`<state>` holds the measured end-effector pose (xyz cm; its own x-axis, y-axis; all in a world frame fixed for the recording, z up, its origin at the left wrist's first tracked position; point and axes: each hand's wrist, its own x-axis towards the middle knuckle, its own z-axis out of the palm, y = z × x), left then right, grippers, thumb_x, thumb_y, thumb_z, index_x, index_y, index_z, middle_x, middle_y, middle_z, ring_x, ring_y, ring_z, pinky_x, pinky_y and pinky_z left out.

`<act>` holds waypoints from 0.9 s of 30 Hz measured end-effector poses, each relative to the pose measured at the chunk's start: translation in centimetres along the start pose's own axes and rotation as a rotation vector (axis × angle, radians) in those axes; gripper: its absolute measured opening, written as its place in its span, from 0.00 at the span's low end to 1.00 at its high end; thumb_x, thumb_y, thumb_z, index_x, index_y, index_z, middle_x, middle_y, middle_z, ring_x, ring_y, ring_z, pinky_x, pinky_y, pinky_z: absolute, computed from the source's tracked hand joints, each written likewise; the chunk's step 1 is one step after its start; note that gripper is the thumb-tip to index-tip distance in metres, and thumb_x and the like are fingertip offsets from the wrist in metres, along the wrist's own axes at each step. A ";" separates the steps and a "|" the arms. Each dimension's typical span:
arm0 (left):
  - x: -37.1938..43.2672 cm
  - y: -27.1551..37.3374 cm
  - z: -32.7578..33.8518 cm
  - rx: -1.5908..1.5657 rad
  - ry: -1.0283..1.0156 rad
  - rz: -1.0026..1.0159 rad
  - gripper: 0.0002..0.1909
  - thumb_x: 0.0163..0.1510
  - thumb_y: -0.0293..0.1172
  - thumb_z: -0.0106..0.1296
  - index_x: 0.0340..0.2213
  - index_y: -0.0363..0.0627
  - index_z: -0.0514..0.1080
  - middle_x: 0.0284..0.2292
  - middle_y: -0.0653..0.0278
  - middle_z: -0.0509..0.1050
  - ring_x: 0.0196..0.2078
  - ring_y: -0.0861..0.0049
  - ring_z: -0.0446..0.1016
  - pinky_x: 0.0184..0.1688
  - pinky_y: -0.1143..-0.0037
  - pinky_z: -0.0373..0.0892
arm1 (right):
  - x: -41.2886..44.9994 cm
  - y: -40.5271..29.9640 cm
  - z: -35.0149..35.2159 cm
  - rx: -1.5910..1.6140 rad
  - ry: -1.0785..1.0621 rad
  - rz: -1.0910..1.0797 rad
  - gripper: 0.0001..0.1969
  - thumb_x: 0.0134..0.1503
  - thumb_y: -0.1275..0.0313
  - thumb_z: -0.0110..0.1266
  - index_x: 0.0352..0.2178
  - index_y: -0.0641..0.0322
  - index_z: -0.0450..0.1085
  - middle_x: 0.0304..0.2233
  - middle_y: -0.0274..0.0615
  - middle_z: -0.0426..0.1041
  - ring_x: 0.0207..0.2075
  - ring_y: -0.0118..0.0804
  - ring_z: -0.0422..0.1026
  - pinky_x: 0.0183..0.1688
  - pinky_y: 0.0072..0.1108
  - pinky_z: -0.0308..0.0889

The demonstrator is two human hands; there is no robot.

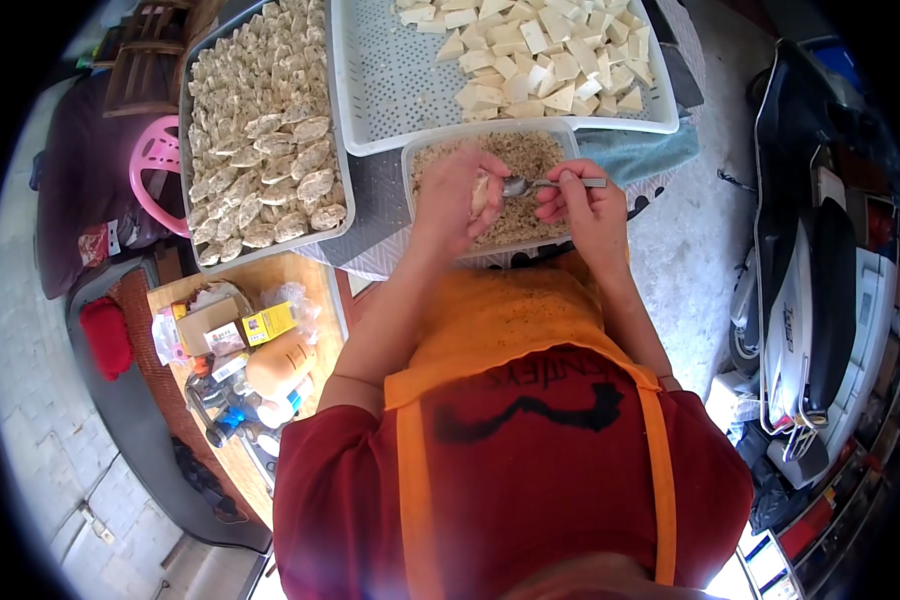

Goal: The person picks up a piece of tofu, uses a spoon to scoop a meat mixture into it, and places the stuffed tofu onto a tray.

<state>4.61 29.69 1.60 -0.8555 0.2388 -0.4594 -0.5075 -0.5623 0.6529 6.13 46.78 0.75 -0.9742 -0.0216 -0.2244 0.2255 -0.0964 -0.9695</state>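
Note:
My left hand (454,196), blurred, holds a pale piece that looks like tofu (481,193) over a plastic tub (407,161) of crumbly brown filling (521,225). In my right hand (581,202) is the handle of a metal spoon (516,186), its bowl close beside the fingers of my left hand. Behind the tub, a white perforated tray (390,97) carries many pale wedges of what looks like tofu (547,60). Rows of crumb-covered pieces (270,172) fill much of a rectangular tray (349,202) on the left.
A blue-green cloth (637,154) lies under the perforated tray's right corner. To the lower left, a wooden table (322,300) bears boxes and bottles. A pink plastic chair or stool (146,176) stands beyond the left tray. On the right is a parked scooter (802,300).

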 end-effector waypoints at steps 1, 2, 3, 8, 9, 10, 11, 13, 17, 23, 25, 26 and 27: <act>-0.1 0.0 0.2 0.091 0.066 0.035 0.20 0.59 0.39 0.34 0.17 0.44 0.59 0.11 0.67 0.58 0.08 0.83 0.52 0.08 0.84 0.47 | 0.0 -0.1 0.0 -0.001 0.002 0.010 0.07 0.57 0.74 0.41 0.32 0.66 0.65 0.22 0.40 0.71 0.20 0.25 0.70 0.23 0.14 0.67; 0.0 -0.2 -0.2 0.092 0.066 0.035 0.20 0.59 0.39 0.34 0.17 0.44 0.59 0.11 0.67 0.58 0.08 0.83 0.52 0.08 0.84 0.47 | 0.0 -0.1 0.1 0.000 0.003 0.010 0.07 0.57 0.74 0.41 0.32 0.66 0.65 0.22 0.40 0.71 0.20 0.25 0.70 0.23 0.14 0.67; 0.1 -0.3 -0.6 0.040 -0.011 0.040 0.19 0.59 0.39 0.34 0.19 0.41 0.61 0.12 0.67 0.60 0.08 0.83 0.53 0.08 0.84 0.48 | -0.1 -0.1 0.1 -0.007 0.002 0.008 0.07 0.57 0.74 0.42 0.32 0.66 0.65 0.22 0.40 0.71 0.20 0.25 0.70 0.23 0.15 0.67; -0.4 0.3 0.9 0.138 0.002 0.127 0.17 0.59 0.39 0.34 0.28 0.39 0.66 0.17 0.67 0.64 0.13 0.86 0.55 0.11 0.86 0.50 | -0.1 0.0 0.0 -0.021 0.000 0.003 0.07 0.57 0.74 0.42 0.32 0.66 0.65 0.22 0.40 0.71 0.20 0.25 0.70 0.23 0.15 0.67; -0.5 0.6 1.4 0.115 0.031 0.125 0.17 0.59 0.39 0.33 0.30 0.38 0.66 0.19 0.67 0.64 0.15 0.87 0.56 0.12 0.87 0.51 | 0.0 0.0 0.0 -0.021 -0.003 0.000 0.07 0.57 0.74 0.42 0.32 0.66 0.65 0.22 0.40 0.71 0.20 0.25 0.70 0.23 0.15 0.67; -0.5 0.8 1.6 0.092 0.060 0.123 0.17 0.59 0.38 0.32 0.32 0.38 0.66 0.20 0.67 0.65 0.16 0.87 0.58 0.14 0.87 0.52 | 0.0 -0.1 0.0 -0.021 -0.005 -0.003 0.07 0.57 0.74 0.42 0.32 0.66 0.65 0.22 0.40 0.71 0.20 0.25 0.70 0.23 0.15 0.67; -0.5 0.5 1.0 0.093 0.059 0.125 0.17 0.59 0.38 0.32 0.32 0.38 0.66 0.20 0.67 0.65 0.16 0.87 0.58 0.14 0.87 0.52 | -0.1 -0.1 0.0 -0.021 -0.006 -0.004 0.07 0.57 0.74 0.42 0.32 0.66 0.65 0.22 0.40 0.71 0.20 0.25 0.70 0.23 0.15 0.67; -0.5 0.2 -0.2 0.219 -0.109 0.122 0.17 0.59 0.39 0.32 0.32 0.39 0.66 0.21 0.67 0.65 0.17 0.86 0.58 0.15 0.88 0.53 | -0.2 -0.1 0.0 -0.007 0.002 0.006 0.06 0.57 0.74 0.42 0.32 0.66 0.65 0.22 0.40 0.71 0.20 0.25 0.70 0.23 0.15 0.67; 0.0 -0.3 -0.7 0.103 -0.002 0.137 0.16 0.59 0.40 0.34 0.28 0.42 0.65 0.19 0.67 0.63 0.16 0.84 0.56 0.14 0.88 0.51 | -0.4 -0.5 0.2 0.023 0.009 0.018 0.06 0.57 0.75 0.42 0.32 0.66 0.65 0.22 0.40 0.71 0.20 0.25 0.70 0.23 0.15 0.67; 0.0 -0.3 -2.5 -0.172 -0.270 -0.101 0.13 0.56 0.36 0.35 0.21 0.45 0.61 0.18 0.65 0.62 0.17 0.82 0.57 0.14 0.83 0.53 | -0.9 -0.4 0.3 0.001 -0.003 -0.005 0.06 0.57 0.75 0.42 0.32 0.66 0.65 0.23 0.40 0.71 0.20 0.25 0.70 0.23 0.15 0.67; 0.3 -0.5 -1.8 0.032 -0.128 0.206 0.13 0.59 0.39 0.33 0.27 0.45 0.62 0.24 0.64 0.65 0.24 0.78 0.63 0.23 0.80 0.62 | -1.0 -0.7 0.5 0.012 0.017 -0.005 0.06 0.56 0.75 0.43 0.32 0.67 0.66 0.22 0.40 0.71 0.20 0.25 0.70 0.23 0.15 0.67; 0.3 -0.4 -1.4 0.036 -0.137 0.205 0.13 0.59 0.39 0.33 0.27 0.45 0.62 0.24 0.64 0.65 0.24 0.78 0.63 0.23 0.80 0.62 | -0.9 -0.6 0.6 0.013 0.025 -0.011 0.06 0.56 0.75 0.43 0.32 0.67 0.66 0.22 0.40 0.71 0.20 0.25 0.70 0.23 0.15 0.67; 0.2 0.0 -0.5 0.105 -0.099 0.258 0.10 0.58 0.36 0.35 0.31 0.44 0.62 0.27 0.63 0.66 0.29 0.76 0.66 0.31 0.79 0.64 | -0.7 -0.4 0.6 0.016 0.005 0.002 0.07 0.57 0.74 0.42 0.32 0.67 0.66 0.21 0.40 0.71 0.20 0.26 0.70 0.22 0.15 0.67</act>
<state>4.49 29.31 1.17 -0.9608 0.1780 -0.2127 -0.2757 -0.5308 0.8014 6.77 46.23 1.32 -0.9737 -0.0168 -0.2273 0.2277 -0.1118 -0.9673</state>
